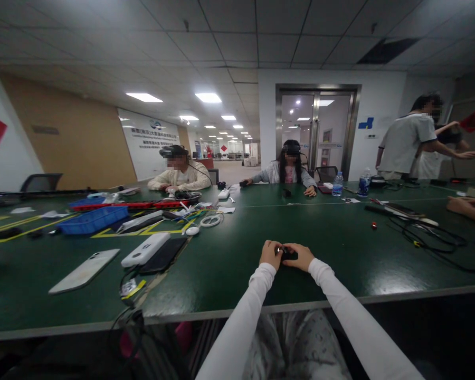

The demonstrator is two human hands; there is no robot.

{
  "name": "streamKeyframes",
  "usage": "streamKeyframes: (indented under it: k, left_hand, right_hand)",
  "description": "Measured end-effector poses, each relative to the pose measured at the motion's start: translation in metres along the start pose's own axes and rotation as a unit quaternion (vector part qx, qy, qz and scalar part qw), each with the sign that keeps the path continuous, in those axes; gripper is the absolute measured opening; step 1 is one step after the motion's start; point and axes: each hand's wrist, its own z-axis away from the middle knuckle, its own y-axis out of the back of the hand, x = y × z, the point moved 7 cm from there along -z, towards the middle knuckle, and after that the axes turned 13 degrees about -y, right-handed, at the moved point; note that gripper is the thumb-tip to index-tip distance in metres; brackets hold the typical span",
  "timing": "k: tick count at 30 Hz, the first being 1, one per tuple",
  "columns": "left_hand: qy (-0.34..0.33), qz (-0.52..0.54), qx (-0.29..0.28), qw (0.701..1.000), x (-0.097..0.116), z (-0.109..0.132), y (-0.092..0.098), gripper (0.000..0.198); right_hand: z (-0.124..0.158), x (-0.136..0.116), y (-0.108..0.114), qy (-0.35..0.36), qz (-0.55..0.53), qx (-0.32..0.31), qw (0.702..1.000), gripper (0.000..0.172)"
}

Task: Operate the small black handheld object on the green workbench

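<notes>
Just above the green table (229,279), both my hands meet in front of me around a small black object (290,255) whose kind I cannot make out. My left hand (269,253) is closed at its left end, where a small shiny spot shows between the fingers. From the other side my right hand (303,255) grips the dark body, fingers bent over it. Its underside and much of its left part are hidden by my fingers.
To the left lie a white phone (85,270), a white power bank (146,249), a black pouch (166,255) and a blue tray (93,220). Black cables (431,235) and a small red object (374,225) lie right. Water bottles (338,184) stand farther back. Two people sit opposite.
</notes>
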Motion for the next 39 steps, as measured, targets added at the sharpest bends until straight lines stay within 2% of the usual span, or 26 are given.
streamKeyframes:
  k: [5,7,9,12,16,18,22,25,27,29,35,37,39]
  left_hand:
    - [0.057,-0.005,0.130,0.990,-0.007,0.001,0.025,0.018]
    - [0.084,0.006,0.158,0.984,-0.011,0.003,0.032,0.019]
    - [0.102,0.029,0.160,0.981,-0.012,0.005,0.034,0.020]
    - [0.087,0.049,0.116,0.988,-0.004,0.004,0.028,0.021]
    - [0.002,0.018,-0.003,1.000,0.015,0.002,0.010,0.022]
    - [-0.021,-0.002,-0.044,0.999,0.018,0.003,0.003,0.022]
    - [-0.008,-0.026,-0.067,0.997,0.008,0.003,0.001,0.023]
    - [0.017,-0.042,-0.078,0.996,-0.007,0.002,0.009,0.021]
    - [0.049,-0.071,-0.075,0.993,-0.024,0.002,0.024,0.021]
    - [0.087,-0.109,-0.060,0.988,-0.045,0.003,0.046,0.022]
    - [0.209,-0.221,0.042,0.952,-0.111,0.021,0.140,0.020]
    - [0.231,-0.240,0.059,0.941,-0.124,0.029,0.163,0.019]
    - [0.237,-0.248,0.064,0.937,-0.132,0.034,0.177,0.019]
  right_hand:
    - [0.001,0.000,0.001,-0.009,0.000,-0.007,1.000,0.062]
    - [0.002,-0.001,0.002,-0.008,0.000,-0.008,1.000,0.063]
    - [0.003,-0.001,0.002,-0.007,-0.001,-0.009,1.000,0.063]
    - [0.002,-0.001,0.002,-0.008,-0.002,-0.008,1.000,0.063]
    - [0.001,-0.001,0.001,0.000,-0.002,-0.006,1.000,0.062]
    - [0.000,0.000,0.001,0.003,-0.003,-0.005,1.000,0.063]
    - [0.000,0.001,0.000,0.002,-0.017,-0.010,1.000,0.066]
    - [0.000,0.002,0.000,0.000,-0.026,-0.012,1.000,0.065]
    - [-0.001,0.002,0.000,-0.001,-0.031,-0.012,0.999,0.064]
    - [-0.001,0.003,0.000,-0.004,-0.035,-0.016,0.999,0.063]
    - [0.000,0.005,-0.002,-0.009,-0.044,-0.028,0.999,0.063]
    - [0.000,0.005,-0.003,-0.008,-0.045,-0.030,0.999,0.062]
    - [0.000,0.007,-0.004,-0.007,-0.044,-0.031,0.999,0.061]
